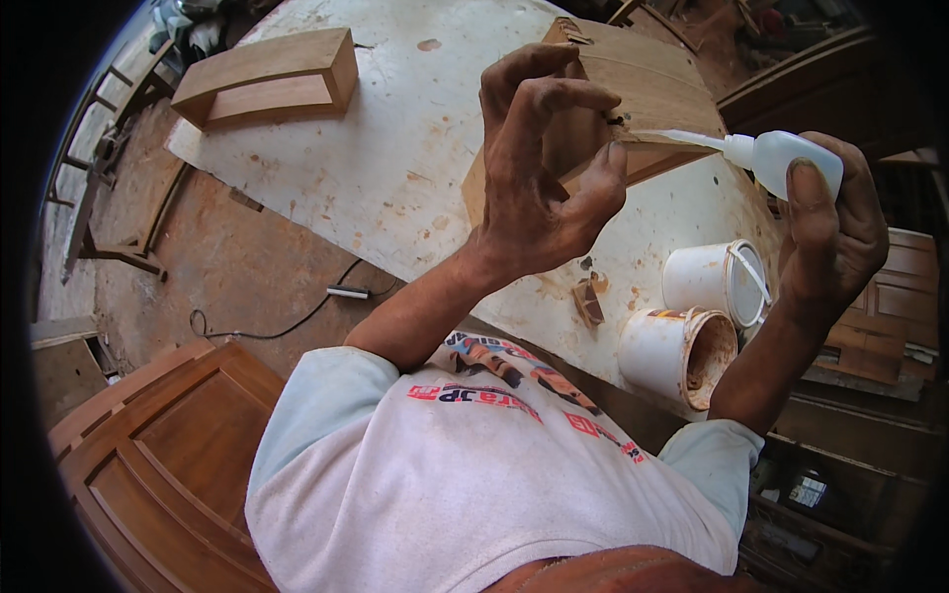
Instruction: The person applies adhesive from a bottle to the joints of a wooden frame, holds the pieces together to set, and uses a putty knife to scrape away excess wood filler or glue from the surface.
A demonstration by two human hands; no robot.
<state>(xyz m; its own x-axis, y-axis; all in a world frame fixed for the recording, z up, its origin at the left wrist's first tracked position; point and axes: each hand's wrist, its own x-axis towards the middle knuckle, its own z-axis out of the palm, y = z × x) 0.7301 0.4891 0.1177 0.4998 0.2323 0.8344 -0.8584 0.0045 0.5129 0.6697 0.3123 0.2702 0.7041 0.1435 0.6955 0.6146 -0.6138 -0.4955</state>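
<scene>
My right hand grips a small white squeeze bottle between thumb and fingers. Its long thin nozzle points left, tilted slightly up. Around the nozzle's tip, my left hand is raised with curled fingers, thumb and index finger apart. A small dark spot shows by these fingertips; I cannot tell what it is. Behind both hands a wooden box stands on the stained white table, with notched joints at its top corner. The left hand partly hides its near side.
A second wooden box-like frame rests at the table's far left. Near the right edge are a white lidded bucket, a stained bucket and a wood scrap. Panelled wooden doors lie lower left; a black cable trails across the floor.
</scene>
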